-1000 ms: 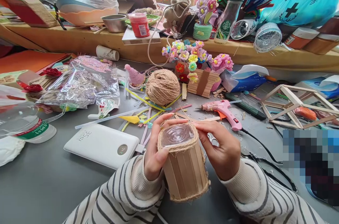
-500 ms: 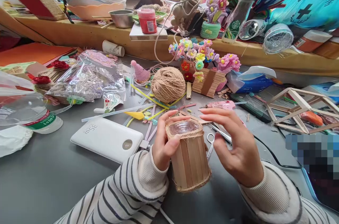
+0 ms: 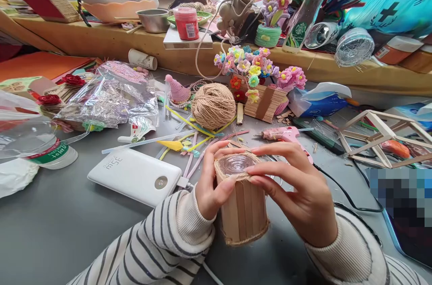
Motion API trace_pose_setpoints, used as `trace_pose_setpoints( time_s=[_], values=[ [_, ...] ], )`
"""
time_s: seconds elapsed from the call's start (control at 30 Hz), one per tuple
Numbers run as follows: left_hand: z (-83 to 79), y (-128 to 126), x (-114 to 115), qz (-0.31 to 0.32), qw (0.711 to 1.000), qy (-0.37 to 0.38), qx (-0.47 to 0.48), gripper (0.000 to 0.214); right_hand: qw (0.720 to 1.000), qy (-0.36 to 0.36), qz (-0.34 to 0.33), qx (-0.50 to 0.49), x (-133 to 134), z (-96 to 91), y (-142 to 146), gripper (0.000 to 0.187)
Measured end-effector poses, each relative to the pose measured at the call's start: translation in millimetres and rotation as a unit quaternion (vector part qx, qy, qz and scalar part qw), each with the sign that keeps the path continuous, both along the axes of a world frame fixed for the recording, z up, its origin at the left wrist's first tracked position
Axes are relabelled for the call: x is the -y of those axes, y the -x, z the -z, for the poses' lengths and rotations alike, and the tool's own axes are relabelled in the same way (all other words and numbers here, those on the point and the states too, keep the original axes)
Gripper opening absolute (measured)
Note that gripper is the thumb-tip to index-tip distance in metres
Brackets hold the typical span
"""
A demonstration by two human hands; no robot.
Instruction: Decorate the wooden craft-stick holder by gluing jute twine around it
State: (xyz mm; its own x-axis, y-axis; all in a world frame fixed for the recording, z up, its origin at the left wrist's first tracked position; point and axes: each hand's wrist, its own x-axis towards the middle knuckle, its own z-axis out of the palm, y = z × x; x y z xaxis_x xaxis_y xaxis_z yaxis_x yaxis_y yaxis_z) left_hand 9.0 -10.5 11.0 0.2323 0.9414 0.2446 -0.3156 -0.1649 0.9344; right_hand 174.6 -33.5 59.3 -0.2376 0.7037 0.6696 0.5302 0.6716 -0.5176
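Note:
A small pot [image 3: 243, 213] clad in wooden craft sticks and bound with twine stands upside down on the grey table [image 3: 60, 231], its clear plastic base facing up. My left hand [image 3: 211, 186] grips its left side, thumb on the twine band near the top. My right hand [image 3: 299, 195] closes over the right side and top rim, fingers on the same band. Both sleeves are striped.
A white power bank [image 3: 135, 176] lies left of the pot. Behind it sit a ball of jute twine [image 3: 213, 105], a pink glue gun [image 3: 286, 134] with its black cord, loose sticks and straws, a flower basket [image 3: 263, 96] and a stick frame [image 3: 381, 136].
My right hand, lifted off the pot half a second ago, has come back down onto its top rim. The pot is more upright than a second ago.

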Motion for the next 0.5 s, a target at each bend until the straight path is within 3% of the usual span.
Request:
trace_pose_setpoints(
  time_s=[0.23,0.5],
  values=[
    [0.1,0,0,0.004,1.000,0.005,-0.001,0.057,1.000,0.008,0.011,-0.010,1,2.7,2,0.008],
    [13.4,-3,0,-0.015,0.999,-0.031,0.016,0.053,0.999,0.039,0.013,-0.024,2,1.7,2,0.008]
  ],
)
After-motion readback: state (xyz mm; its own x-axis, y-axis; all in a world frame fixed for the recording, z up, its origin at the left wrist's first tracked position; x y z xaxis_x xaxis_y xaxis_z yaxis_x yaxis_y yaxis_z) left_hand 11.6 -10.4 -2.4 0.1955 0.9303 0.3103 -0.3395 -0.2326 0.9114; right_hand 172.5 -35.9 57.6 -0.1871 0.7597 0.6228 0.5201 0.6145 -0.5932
